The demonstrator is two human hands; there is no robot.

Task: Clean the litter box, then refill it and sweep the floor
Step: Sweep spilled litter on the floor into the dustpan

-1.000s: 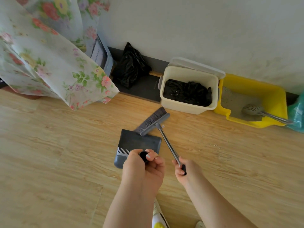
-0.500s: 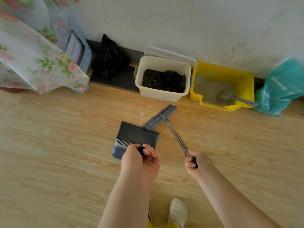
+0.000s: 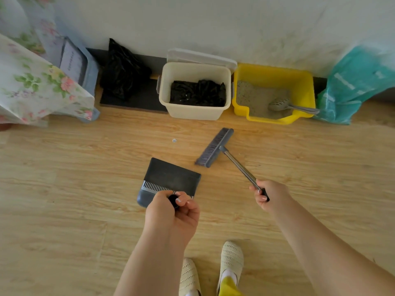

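My left hand grips the handle of a dark dustpan that sits flat on the wooden floor. My right hand grips the metal handle of a broom, whose grey bristle head rests on the floor to the right of the dustpan's mouth. Against the wall stands the yellow litter box, holding grey litter and a grey scoop. A small pale speck lies on the floor beyond the dustpan.
A cream bin lined with a black bag stands left of the litter box. A black bag on a dark mat, a blue crate and a floral cloth lie left. A teal bag sits right. My feet are below.
The broom head has swung right and away from the dustpan's mouth. My right hand has moved right with it. The view has shifted right, bringing the teal bag fully in.
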